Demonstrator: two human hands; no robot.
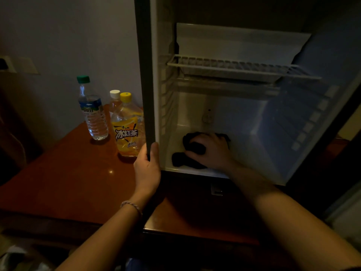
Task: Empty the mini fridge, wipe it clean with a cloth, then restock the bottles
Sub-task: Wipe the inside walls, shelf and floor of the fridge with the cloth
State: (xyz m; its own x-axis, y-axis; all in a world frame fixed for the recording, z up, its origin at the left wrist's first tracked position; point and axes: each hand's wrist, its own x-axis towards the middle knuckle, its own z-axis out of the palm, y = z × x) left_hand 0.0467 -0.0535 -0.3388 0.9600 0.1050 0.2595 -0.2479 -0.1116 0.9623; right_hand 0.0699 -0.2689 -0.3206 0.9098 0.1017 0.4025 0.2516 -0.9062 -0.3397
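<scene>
— How much room is there inside the mini fridge [244,118]?

— The lower compartment is bare apart from the dark cloth [192,151] on its floor, near the front left corner. The wire shelf [234,67] spans the cabinet above it, and the right wall runs off into dimness.

— And outside?

— Three bottles stand on the desk [68,182] just left of the fridge's front left edge: a water bottle [92,112] with a green cap, an iced tea bottle [128,130] with a yellow cap close against the fridge edge, and a white-capped bottle [114,100] behind it, mostly hidden.

— What are the hands doing?

— The left hand [147,173] grips the fridge's front left edge, thumb outside, fingers [155,153] curled round to the inside. The right hand [211,149] lies on top of the cloth, its fingers [195,148] bent down into the bunched fabric.

— Anything hard to read?

— The room is dim. The fridge's top is cut off by the frame, the door is not clearly visible, and the cloth's far side sits under the hand.
</scene>
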